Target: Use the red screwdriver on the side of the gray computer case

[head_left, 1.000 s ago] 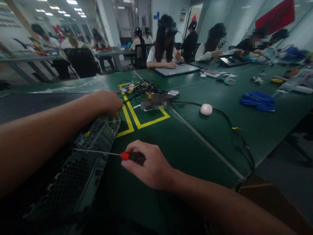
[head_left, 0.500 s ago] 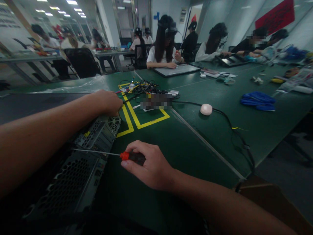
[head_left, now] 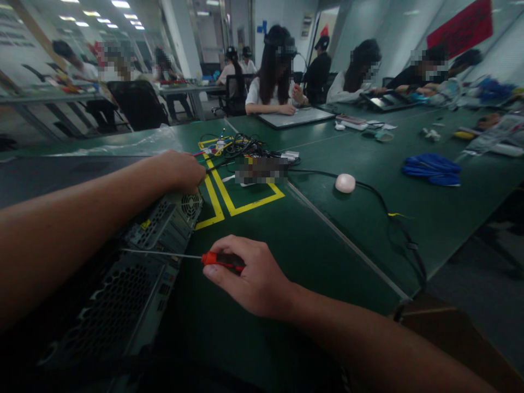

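A dark desktop computer case (head_left: 117, 305) lies at the left, its perforated metal rear panel facing me. My right hand (head_left: 249, 273) is closed around the red-and-black handle of a screwdriver (head_left: 223, 261). The long thin shaft points left across the panel, and its tip meets the dark inner area near the vents, where the contact point is hard to see. My left hand (head_left: 180, 172) is curled over the far end of the case, above a round fan grille. Its fingertips are hidden, and my left forearm stretches across the case.
Beyond the case lies a tangle of black cables (head_left: 245, 147) near yellow tape marks (head_left: 256, 205) on the green table (head_left: 319, 262). A pinkish-white rounded object (head_left: 345, 183) and a blue bundle (head_left: 432, 168) are to the right. Several people sit across the table.
The screwdriver handle has turned slightly in my right hand, showing more red along its lower side. My left hand and the computer case have stayed in place.
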`<state>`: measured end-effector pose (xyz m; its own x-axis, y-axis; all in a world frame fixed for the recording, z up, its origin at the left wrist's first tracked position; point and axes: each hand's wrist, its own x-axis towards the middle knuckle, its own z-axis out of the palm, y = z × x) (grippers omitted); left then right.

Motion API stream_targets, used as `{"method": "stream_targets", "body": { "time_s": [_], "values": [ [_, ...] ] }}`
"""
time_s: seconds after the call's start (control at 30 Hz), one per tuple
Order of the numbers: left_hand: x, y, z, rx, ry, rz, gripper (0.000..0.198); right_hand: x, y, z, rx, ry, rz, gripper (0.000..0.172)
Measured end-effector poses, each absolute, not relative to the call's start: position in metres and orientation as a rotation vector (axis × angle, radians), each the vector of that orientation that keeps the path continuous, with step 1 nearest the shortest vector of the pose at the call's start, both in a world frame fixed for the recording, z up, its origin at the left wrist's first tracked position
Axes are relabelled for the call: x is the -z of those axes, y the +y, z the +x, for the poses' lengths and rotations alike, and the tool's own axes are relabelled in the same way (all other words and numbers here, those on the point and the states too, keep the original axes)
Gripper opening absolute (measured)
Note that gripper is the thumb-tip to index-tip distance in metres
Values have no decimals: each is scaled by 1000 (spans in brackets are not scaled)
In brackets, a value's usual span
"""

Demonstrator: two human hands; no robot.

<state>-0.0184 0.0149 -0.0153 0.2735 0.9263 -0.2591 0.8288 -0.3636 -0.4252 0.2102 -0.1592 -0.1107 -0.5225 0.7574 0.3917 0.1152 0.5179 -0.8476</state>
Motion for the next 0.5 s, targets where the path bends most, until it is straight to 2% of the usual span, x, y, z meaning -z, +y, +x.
{"method": "stream_targets", "body": {
  "time_s": [0.2, 0.27, 0.4, 0.5],
  "values": [
    [6, 2, -2, -840, -1622, -2260, 37, 111, -160, 209, -1036, -1985, -724, 27],
    [6, 2, -2, -862, -1605, -2246, 38, 110, -162, 209, -1078, -1976, -747, 23],
    [9, 9, -10, -805, -1627, -2289, 34, 109, -163, 210, -1101, -1972, -812, 30],
    [12, 15, -17, -741, -1642, -2343, 32, 110, -162, 210, -1084, -1991, -767, 19]
  ]
}}
